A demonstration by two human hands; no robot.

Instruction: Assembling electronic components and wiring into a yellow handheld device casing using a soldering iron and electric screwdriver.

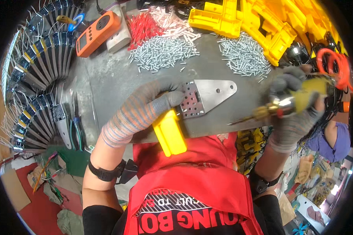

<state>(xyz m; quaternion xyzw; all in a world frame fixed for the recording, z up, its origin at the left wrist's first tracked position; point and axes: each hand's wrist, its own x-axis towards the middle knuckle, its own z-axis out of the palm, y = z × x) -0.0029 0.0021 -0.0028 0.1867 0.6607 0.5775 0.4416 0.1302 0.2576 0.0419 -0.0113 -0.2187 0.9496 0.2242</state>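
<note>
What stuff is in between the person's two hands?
From the left hand toward the right hand, the head view shows a yellow plastic piece, a holed metal plate, some grey tabletop, then the long tip of a tool.

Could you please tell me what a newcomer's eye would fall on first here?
Probably the bright heap of yellow plastic parts at the table's far right, then the red apron at the lower middle. In the centre, the gloved left hand holds a holed metal plate, while the gloved right hand grips a partly blurred tool to its right.
</note>
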